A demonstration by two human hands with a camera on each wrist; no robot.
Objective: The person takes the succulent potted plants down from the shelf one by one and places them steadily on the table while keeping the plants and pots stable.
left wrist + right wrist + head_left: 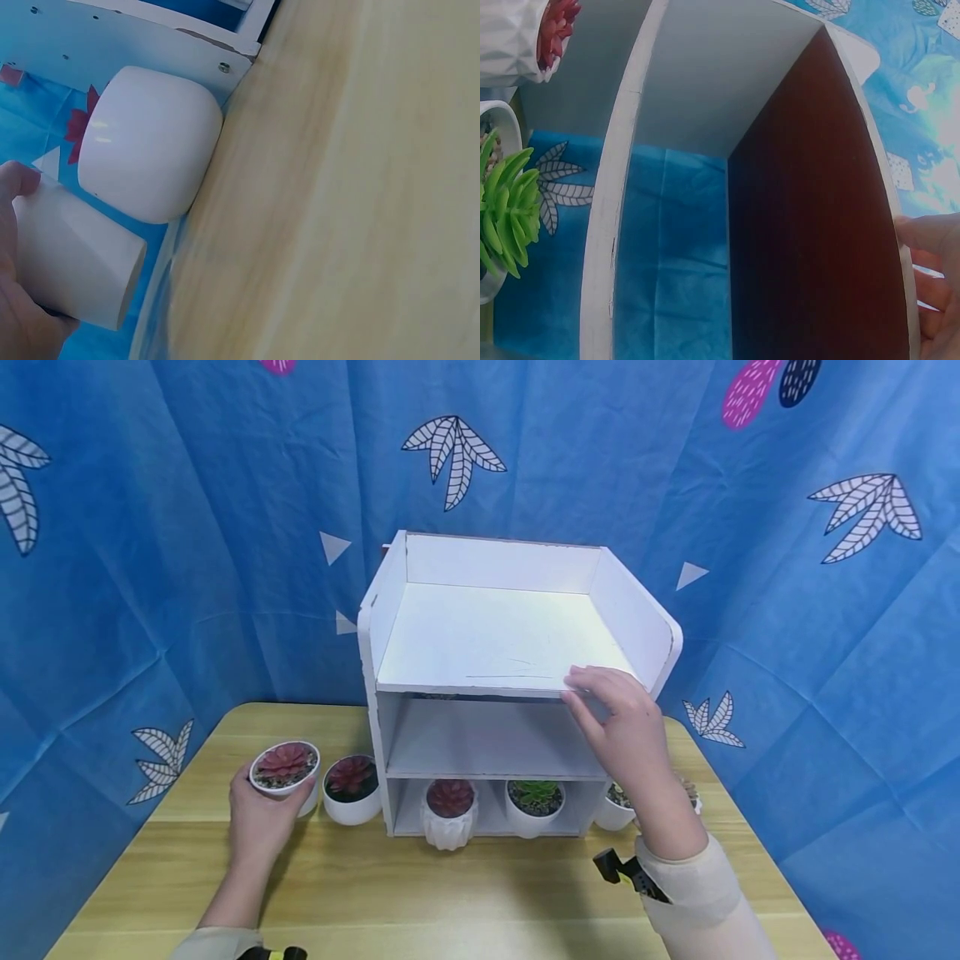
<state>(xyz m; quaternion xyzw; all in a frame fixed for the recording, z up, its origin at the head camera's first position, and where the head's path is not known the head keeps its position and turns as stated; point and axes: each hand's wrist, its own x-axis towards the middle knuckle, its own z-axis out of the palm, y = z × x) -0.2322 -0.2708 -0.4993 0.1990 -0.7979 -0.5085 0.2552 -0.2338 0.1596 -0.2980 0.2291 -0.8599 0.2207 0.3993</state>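
Observation:
My left hand (258,817) grips a white pot (79,259) with a dark red succulent (285,762) at the left of the table. In the left wrist view this pot tilts, its base apart from the tabletop. Beside it, against the shelf's left side, stands a rounder white pot (352,808) with a red succulent. With thumb and fingers, my right hand (626,727) holds the front edge of the white shelf's (502,631) top board, near the right corner. In the right wrist view some of those fingers are hidden behind the board.
On the shelf's bottom level stand a faceted white pot (449,828) with a red succulent and a white pot (534,822) with a green one. More potted plants (615,814) sit right of the shelf, partly behind my right arm. A blue patterned curtain (247,527) surrounds the wooden table (420,902).

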